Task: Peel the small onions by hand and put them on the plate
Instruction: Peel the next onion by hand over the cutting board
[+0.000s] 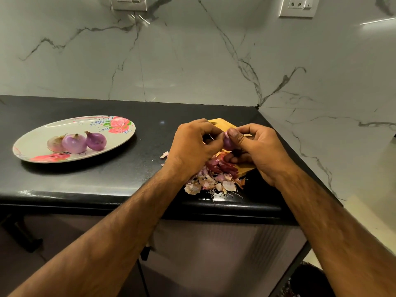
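Onion (228,144) mostly hidden, pinched between left hand (192,145) and right hand (262,150), board (220,123) largely covered

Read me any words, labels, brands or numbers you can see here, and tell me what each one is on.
No text can be read anywhere.
plate: printed roses and small blue flowers only, no words.
left socket and right socket on the wall: no legible marking.
onion held between left hand and right hand: no sticker.
board and counter: no writing.
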